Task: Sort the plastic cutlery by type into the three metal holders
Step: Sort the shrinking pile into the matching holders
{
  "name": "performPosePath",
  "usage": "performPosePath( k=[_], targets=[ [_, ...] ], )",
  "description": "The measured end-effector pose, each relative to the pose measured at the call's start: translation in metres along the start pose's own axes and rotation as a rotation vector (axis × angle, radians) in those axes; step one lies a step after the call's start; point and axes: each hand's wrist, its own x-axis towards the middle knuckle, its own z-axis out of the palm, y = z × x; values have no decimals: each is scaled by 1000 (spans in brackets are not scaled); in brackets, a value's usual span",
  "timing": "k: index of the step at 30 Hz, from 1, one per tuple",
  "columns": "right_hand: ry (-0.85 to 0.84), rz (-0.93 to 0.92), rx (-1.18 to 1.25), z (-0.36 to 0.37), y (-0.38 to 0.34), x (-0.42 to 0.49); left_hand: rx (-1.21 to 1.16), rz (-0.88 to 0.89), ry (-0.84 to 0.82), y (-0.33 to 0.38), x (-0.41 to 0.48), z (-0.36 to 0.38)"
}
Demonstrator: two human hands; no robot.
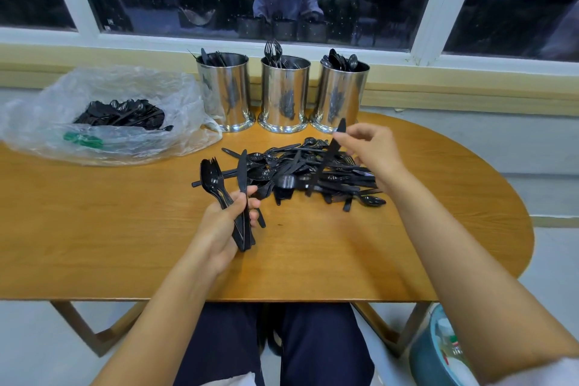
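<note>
- Left hand (224, 229) grips a mixed bundle (230, 194) of spoon, fork and knife, probably gathered for fewer trips
- Right hand (372, 150) pinches a knife (329, 153) above the pile (282, 172)
- Three metal holders (283, 94) stand just behind the pile, partly filled by type

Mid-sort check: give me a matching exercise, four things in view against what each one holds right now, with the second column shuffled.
Column one:
1. middle holder
2. right holder
3. left hand
4. right hand

Column two:
a. a single knife, pinched
b. spoons
c. a mixed bunch of spoon, fork and knife
d. forks

Pairs: 1-d, 2-b, 3-c, 4-a.
</note>
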Motion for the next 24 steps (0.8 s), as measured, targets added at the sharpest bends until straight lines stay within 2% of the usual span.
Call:
performPosePath(
  k=[3,6,9,11,14,21,24],
  targets=[
    [-6,-40,233,0,-14,-4,14,26,-14,2,-1,1],
    [-242,-12,367,9,-25,-17,35,31,-23,1,-3,7],
    [-476,15,326,32,-28,-34,67,17,-90,-4,-9,17],
    [-469,-12,252,45,-23,-38,103,9,-157,-6,-14,22],
    [-369,-64,149,54,-12,-36,185,3,-210,-6,-19,25],
    [-335,-55,221,55,-6,-38,400,65,-323,-7,-24,27],
    [-306,-59,224,51,-6,-37,390,94,-281,-7,-22,29]
  ],
)
